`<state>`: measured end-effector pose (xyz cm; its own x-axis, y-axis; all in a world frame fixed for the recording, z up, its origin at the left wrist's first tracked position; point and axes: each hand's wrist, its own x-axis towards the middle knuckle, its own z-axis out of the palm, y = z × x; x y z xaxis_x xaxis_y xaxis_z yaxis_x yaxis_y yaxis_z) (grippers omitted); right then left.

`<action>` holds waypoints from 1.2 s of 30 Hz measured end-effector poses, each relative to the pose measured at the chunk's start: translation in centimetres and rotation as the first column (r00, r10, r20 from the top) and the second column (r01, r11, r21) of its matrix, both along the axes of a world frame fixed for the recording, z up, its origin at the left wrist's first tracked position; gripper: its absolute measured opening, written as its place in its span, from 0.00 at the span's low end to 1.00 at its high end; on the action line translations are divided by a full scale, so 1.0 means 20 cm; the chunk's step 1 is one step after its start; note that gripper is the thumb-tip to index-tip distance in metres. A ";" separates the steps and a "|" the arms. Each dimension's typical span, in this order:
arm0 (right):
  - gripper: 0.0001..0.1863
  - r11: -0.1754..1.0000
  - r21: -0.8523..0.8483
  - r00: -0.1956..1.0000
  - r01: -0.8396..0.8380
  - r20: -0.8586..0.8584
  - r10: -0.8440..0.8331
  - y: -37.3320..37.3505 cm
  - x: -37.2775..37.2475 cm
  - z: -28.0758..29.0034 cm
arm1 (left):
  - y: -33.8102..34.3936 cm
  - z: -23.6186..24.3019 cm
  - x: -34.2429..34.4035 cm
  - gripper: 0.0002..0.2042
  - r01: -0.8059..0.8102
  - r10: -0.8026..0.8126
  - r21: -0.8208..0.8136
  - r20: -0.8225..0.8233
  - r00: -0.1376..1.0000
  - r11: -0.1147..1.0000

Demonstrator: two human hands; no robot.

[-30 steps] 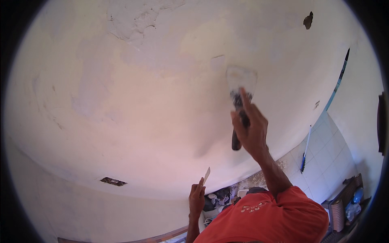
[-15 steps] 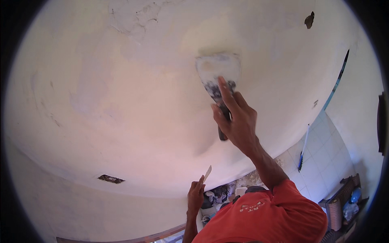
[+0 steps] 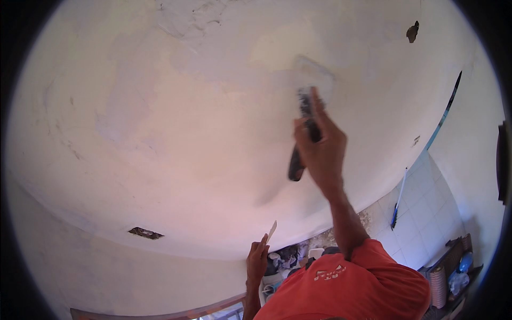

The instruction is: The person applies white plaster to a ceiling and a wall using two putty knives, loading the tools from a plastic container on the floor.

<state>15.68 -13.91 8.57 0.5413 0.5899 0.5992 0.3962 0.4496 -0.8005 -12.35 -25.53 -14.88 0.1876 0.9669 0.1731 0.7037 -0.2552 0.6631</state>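
My right hand (image 3: 326, 154) is wrapped round the dark handle of a wide putty knife (image 3: 296, 162), its index finger stretched along the tool. The knife's pale blade lies at the patchy cream wall (image 3: 202, 133); motion blurs it a little. Lower down, near the foot of the wall, my left hand (image 3: 257, 261) grips a second tool with a thin, whitish blade (image 3: 272, 230), seen nearly edge-on and pointing up. Its handle is hidden in my fingers.
A ragged hole (image 3: 412, 32) is at the wall's upper right, and a rectangular recess (image 3: 145, 233) at lower left. At right, a long-handled brush (image 3: 395, 216) leans by pale tiles (image 3: 421, 213). Beyond my right shoulder stands dark furniture (image 3: 468, 290) with bagged items.
My right hand has swept the putty knife to the right and slightly upward, and the knife has turned so its blade looks narrower. My left hand stays almost where it was.
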 end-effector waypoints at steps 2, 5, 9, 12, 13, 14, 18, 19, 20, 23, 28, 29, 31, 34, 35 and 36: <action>0.35 0.989 0.145 0.968 0.042 0.240 -0.076 0.02 -0.15 -0.02 | 0.02 0.01 0.00 0.22 0.010 -0.010 0.004 0.005 1.000 1.000; 0.34 0.999 -0.048 0.884 0.027 0.467 -0.001 -0.13 -0.23 -0.11 | 0.03 -0.01 -0.01 0.22 0.043 -0.043 0.015 0.003 0.999 0.999; 0.36 0.998 -0.033 0.872 -0.056 0.485 0.065 -0.21 -0.06 -0.23 | 0.04 0.02 0.02 0.22 0.028 -0.028 -0.003 0.004 1.000 1.000; 0.40 0.998 0.065 0.927 0.021 0.374 -0.044 -0.15 0.12 -0.18 | 0.02 -0.01 0.01 0.22 0.030 -0.031 0.013 0.013 0.999 0.999; 0.40 0.994 0.088 0.930 0.059 0.357 -0.087 -0.10 0.15 -0.18 | 0.02 -0.02 0.01 0.21 0.029 -0.029 0.030 0.017 0.999 0.999; 0.40 0.994 0.090 0.931 0.063 0.354 -0.091 -0.04 0.17 -0.17 | 0.01 -0.02 0.00 0.21 0.033 -0.033 0.032 0.013 0.999 0.999; 0.38 0.990 0.087 0.893 0.108 0.428 -0.135 0.12 0.18 -0.27 | 0.00 -0.05 0.00 0.21 0.035 -0.035 -0.014 -0.015 0.999 0.999; 0.39 0.987 0.104 0.873 0.124 0.462 -0.158 0.12 0.18 -0.30 | 0.00 -0.05 0.00 0.21 0.039 -0.039 0.002 -0.013 0.999 0.999; 0.37 0.992 0.005 0.873 0.125 0.475 -0.113 0.06 0.15 -0.33 | 0.01 -0.04 0.00 0.21 0.034 -0.034 0.003 -0.008 0.999 0.999; 0.34 0.997 -0.067 0.887 -0.046 0.457 0.072 -0.15 0.16 -0.40 | -0.01 -0.02 0.00 0.21 0.004 -0.006 -0.048 -0.031 0.999 0.999; 0.34 0.997 -0.059 0.998 0.047 -0.029 -0.049 -0.08 0.19 -0.07 | 0.02 -0.01 0.00 0.21 0.049 -0.050 -0.026 -0.033 0.998 0.998; 0.34 0.997 -0.058 0.998 0.054 -0.030 -0.056 -0.05 0.14 -0.07 | 0.01 -0.02 0.00 0.21 0.056 -0.057 -0.025 -0.034 0.998 0.998; 0.35 0.982 0.096 0.968 0.160 0.179 -0.175 0.04 0.05 -0.06 | 0.02 -0.02 0.00 0.20 0.078 -0.077 0.004 -0.021 0.997 0.997; 0.37 0.993 -0.021 0.939 0.117 0.328 -0.104 -0.01 -0.13 -0.11 | 0.04 0.01 0.02 0.19 0.086 -0.086 -0.038 0.001 0.996 0.996; 0.37 0.993 -0.021 0.939 0.117 0.327 -0.104 -0.06 -0.15 -0.12 | 0.05 0.01 0.02 0.19 0.086 -0.086 -0.038 0.000 0.996 0.996; 0.38 0.989 -0.122 0.904 0.083 0.426 -0.023 -0.12 -0.14 -0.15 | 0.06 0.00 0.01 0.19 0.094 -0.095 -0.054 -0.009 0.995 0.994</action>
<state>12.82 -16.23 5.50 0.2870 0.6585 0.6957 0.7308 0.3190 -0.6034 -12.09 -24.36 -14.91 0.2801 0.9525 0.1193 0.6858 -0.2855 0.6694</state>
